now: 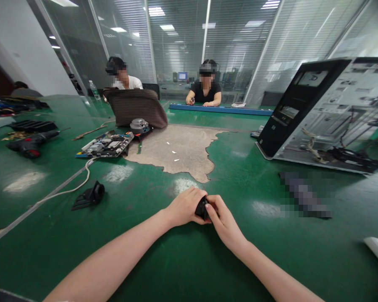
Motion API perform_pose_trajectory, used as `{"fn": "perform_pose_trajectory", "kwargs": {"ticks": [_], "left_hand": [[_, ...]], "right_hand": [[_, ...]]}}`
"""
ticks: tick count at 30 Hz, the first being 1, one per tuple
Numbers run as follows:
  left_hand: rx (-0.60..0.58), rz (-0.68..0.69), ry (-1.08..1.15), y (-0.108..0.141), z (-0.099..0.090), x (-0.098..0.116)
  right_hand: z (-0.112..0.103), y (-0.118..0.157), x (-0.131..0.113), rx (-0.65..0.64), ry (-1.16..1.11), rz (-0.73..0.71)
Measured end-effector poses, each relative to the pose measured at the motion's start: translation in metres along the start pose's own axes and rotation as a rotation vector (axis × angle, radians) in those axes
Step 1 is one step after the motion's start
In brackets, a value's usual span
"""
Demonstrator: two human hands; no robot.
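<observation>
A small black object (202,208) with a bit of red at its lower edge is held between my two hands above the green table (164,260). My left hand (186,206) is wrapped round its left side and top. The thumb and fingers of my right hand (223,218) press on its right side. Much of the object is hidden by the fingers. To the left, a black plastic part with a round ring (90,197) lies on the table.
A circuit board (108,144), a cable (78,187) and a power drill (33,144) lie left. An open computer case (302,109) stands right, a blurred dark item (305,195) before it. Two people sit across, near a brown cloth-covered object (137,107) and a blue bar (220,110).
</observation>
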State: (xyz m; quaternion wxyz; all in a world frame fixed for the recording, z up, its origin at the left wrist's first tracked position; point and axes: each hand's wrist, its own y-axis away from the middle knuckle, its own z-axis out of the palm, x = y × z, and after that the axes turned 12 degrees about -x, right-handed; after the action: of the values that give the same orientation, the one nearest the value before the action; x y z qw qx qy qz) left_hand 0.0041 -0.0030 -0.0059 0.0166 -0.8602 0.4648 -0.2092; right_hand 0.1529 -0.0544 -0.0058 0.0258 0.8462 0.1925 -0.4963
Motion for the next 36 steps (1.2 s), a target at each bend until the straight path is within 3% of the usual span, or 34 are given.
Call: {"fn": "perform_pose_trajectory", "kwargs": {"ticks": [9, 14, 26, 36], "left_hand": [[-0.001, -0.011, 0.010, 0.000, -0.001, 0.001], [-0.015, -0.022, 0.014, 0.000, -0.002, 0.002], [0.030, 0.008, -0.001, 0.000, 0.002, 0.000], [0.002, -0.015, -0.004, 0.000, -0.001, 0.001]], "right_hand": [[0.001, -0.003, -0.001, 0.053, 0.044, 0.046], [0.002, -0.007, -0.002, 0.049, -0.052, 0.070], [-0.001, 0.005, -0.001, -0.005, 0.018, -0.077], [0.003, -0.006, 0.002, 0.074, -0.101, 0.041]]}}
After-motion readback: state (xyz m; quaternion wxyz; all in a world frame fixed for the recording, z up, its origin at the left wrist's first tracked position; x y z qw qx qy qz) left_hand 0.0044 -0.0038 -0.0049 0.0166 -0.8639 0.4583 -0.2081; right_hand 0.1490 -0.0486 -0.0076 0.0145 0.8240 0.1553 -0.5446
